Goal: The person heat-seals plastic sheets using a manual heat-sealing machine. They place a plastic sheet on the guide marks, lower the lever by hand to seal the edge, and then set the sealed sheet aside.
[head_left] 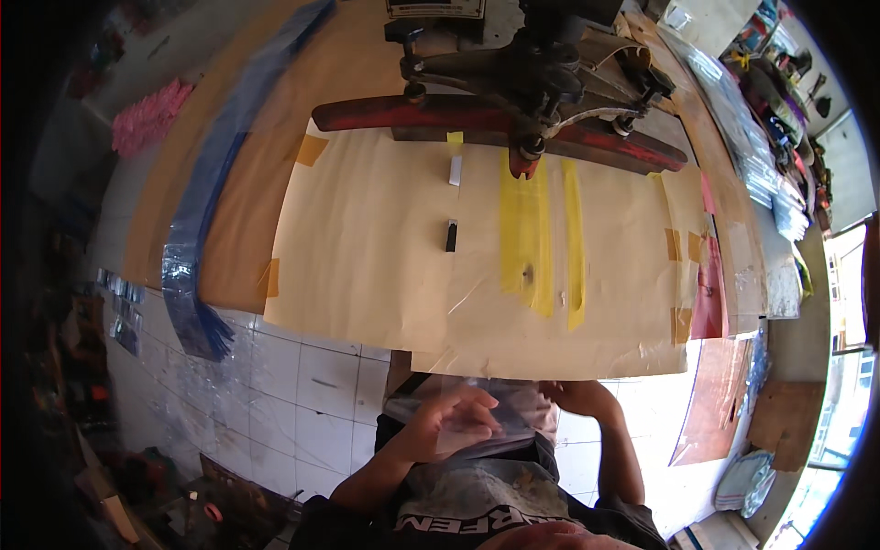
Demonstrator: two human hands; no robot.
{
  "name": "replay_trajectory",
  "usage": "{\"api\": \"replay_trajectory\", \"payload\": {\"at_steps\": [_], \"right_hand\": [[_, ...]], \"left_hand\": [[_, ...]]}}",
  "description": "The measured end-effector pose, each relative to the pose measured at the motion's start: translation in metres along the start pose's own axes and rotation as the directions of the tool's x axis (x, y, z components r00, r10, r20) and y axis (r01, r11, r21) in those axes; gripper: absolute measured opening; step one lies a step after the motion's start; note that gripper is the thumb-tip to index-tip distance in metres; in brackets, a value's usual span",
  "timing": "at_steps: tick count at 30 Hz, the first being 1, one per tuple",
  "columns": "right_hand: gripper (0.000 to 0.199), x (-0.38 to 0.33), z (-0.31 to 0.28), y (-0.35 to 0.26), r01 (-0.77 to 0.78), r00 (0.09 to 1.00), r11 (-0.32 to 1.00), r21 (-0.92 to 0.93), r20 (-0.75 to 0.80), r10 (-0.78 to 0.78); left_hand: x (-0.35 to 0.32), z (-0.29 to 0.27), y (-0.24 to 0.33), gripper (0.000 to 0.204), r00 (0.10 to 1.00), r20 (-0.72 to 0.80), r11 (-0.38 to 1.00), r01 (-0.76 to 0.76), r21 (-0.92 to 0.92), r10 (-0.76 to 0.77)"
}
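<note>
A thin clear plastic sheet [417, 403] hangs over my lap, just below the near edge of the paper-covered table. My left hand [456, 422] has its fingers bent around the sheet, and part of the hand shows through the film. At the sheet's right side is my right hand [585, 400], its fingers curled at the plastic's edge. Their tips lie in shade beside the table edge and are hard to see. Above, on the tan paper [367, 238], are yellow tape strips [525, 247] and a small black block [451, 236].
A dark machine with a long red-edged bar [422, 112] spans the table's far side. Blue plastic strips [188, 247] lie along the left and droop over the edge. Clear plastic stacks [742, 147] line the right. A pink bundle [151, 116] sits at far left. White tiles [321, 394] cover the floor.
</note>
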State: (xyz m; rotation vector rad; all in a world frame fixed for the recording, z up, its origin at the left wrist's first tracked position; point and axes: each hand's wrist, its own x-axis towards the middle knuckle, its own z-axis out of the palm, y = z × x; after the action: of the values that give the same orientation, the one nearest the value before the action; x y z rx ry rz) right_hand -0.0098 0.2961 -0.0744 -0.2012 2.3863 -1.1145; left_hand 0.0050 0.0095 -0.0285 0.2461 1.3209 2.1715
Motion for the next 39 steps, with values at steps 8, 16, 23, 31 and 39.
{"api": "replay_trajectory", "payload": {"at_steps": [8,16,23,31,39], "right_hand": [[0.023,0.084,0.087,0.087,0.35,0.715,0.897,-0.271,-0.541,-0.443],[0.022,0.102,0.096,0.079,0.243,0.741,0.957,-0.161,-0.606,-0.29],[0.022,0.092,0.084,0.083,0.232,0.767,0.967,-0.105,-0.591,-0.248],[0.021,0.074,0.065,0.066,0.26,0.801,0.966,-0.016,-0.554,-0.225],[0.033,0.023,0.037,0.003,0.092,0.983,0.826,0.556,-0.185,0.016]], "left_hand": [[-0.002,0.002,-0.005,0.041,0.999,0.022,0.999,-0.032,-0.027,0.033],[0.001,0.003,-0.004,0.04,1.0,0.022,0.998,-0.004,-0.068,0.006],[0.0,0.0,-0.003,0.04,0.999,-0.016,0.998,0.043,-0.054,-0.044],[0.0,-0.002,-0.004,0.039,1.0,0.018,0.997,-0.022,-0.08,0.023],[0.004,-0.002,-0.004,0.038,0.991,0.028,0.99,-0.13,-0.052,0.131]]}}
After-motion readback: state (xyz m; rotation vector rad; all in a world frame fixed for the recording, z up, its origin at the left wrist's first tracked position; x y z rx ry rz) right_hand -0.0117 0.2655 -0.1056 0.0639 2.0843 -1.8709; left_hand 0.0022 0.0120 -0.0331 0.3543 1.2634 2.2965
